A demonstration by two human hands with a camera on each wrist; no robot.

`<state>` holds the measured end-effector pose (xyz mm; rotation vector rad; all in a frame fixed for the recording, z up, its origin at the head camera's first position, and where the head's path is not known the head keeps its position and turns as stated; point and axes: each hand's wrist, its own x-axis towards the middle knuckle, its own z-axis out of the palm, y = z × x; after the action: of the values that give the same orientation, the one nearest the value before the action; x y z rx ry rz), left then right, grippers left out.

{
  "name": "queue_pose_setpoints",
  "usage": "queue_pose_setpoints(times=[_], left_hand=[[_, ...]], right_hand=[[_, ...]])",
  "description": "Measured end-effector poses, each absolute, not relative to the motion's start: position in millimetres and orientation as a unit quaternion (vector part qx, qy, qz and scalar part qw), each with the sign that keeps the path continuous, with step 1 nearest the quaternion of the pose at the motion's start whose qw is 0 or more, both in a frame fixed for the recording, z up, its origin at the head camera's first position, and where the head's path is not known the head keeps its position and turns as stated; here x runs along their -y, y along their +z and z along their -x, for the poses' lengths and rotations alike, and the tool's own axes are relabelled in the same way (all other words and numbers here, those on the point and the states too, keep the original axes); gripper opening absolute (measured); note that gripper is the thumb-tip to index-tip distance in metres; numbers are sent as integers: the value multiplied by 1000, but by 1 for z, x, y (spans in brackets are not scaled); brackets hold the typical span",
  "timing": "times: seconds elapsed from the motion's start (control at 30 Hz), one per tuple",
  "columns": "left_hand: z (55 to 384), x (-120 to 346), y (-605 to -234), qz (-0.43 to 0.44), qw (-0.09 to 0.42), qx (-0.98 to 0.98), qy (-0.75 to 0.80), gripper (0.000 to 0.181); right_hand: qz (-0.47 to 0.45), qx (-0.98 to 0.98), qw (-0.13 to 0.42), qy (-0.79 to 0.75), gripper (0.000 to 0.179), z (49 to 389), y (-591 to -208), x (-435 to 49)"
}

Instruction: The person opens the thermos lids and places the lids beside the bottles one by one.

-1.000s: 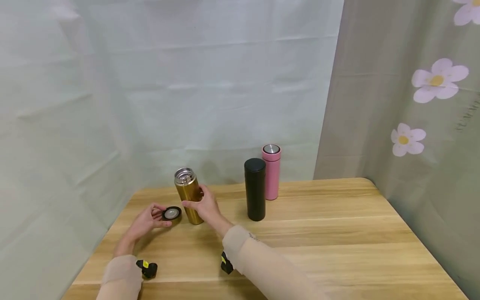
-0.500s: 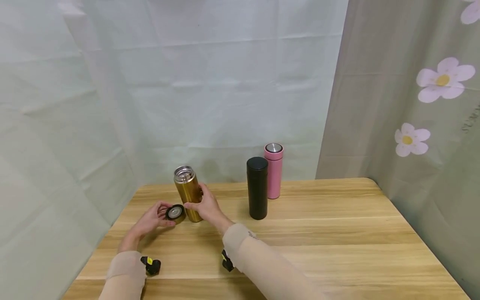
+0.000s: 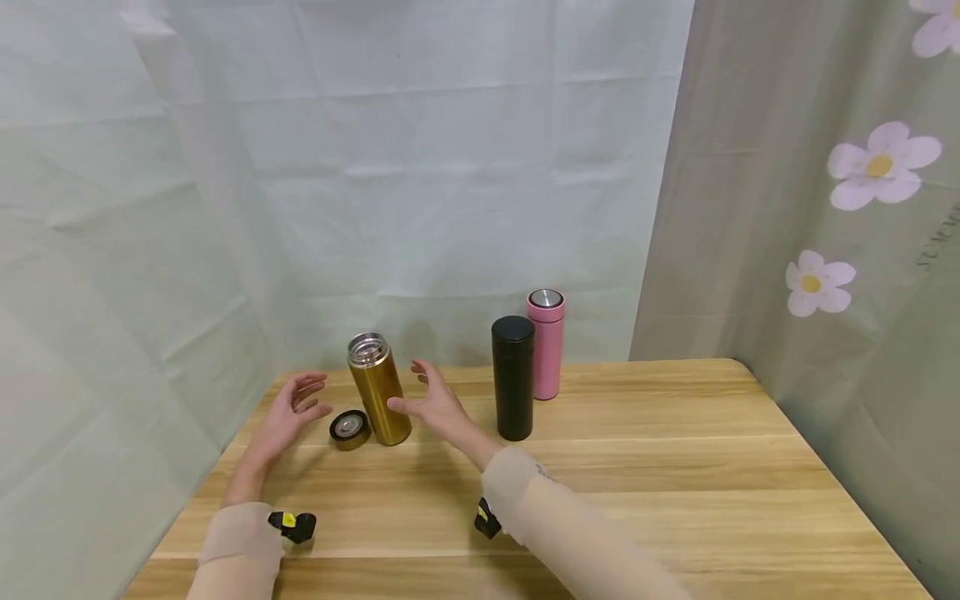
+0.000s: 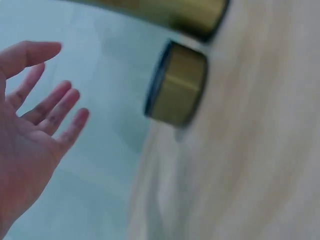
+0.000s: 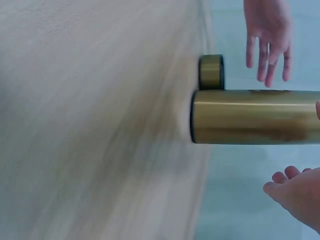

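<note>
A gold thermos bottle point(image 3: 378, 396) stands uncapped on the table, its steel mouth showing. Just left of its base lies its gold lid point(image 3: 349, 430), the inner side facing up. My left hand point(image 3: 283, 421) hovers up and left of the lid, fingers spread and holding nothing; the left wrist view shows a gap between that hand point(image 4: 30, 125) and the lid point(image 4: 179, 84). To the right of the bottle is my right hand point(image 3: 438, 408), fingers apart around empty air. In the right wrist view the bottle point(image 5: 250, 117) stands between both hands.
A black thermos bottle point(image 3: 513, 379) stands to the right of my right hand. Close behind it is a pink thermos bottle point(image 3: 548, 346) with a steel-topped lid. The wooden table point(image 3: 675, 467) backs onto a pale curtain point(image 3: 465, 183).
My left hand has let go of the lid on the table and drawn up and left. My right hand has released the gold thermos bottle and moved right.
</note>
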<state>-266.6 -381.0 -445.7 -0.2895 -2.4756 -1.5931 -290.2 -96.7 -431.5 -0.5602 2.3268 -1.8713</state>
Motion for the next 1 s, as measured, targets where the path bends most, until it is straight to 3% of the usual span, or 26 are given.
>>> queue_pose_setpoints(times=[0.27, 0.5, 0.7, 1.0], left_hand=[[260, 353, -413, 107, 210, 760, -606, 39], [252, 320, -372, 114, 299, 687, -653, 31], [242, 300, -351, 176, 292, 680, -649, 32], [231, 266, -340, 219, 209, 715, -630, 36]], right_hand=[[237, -780, 25, -578, 78, 271, -422, 75], [288, -774, 8, -564, 73, 253, -391, 42], [332, -765, -14, -552, 70, 244, -372, 16], [350, -741, -72, -568, 61, 236, -357, -27]])
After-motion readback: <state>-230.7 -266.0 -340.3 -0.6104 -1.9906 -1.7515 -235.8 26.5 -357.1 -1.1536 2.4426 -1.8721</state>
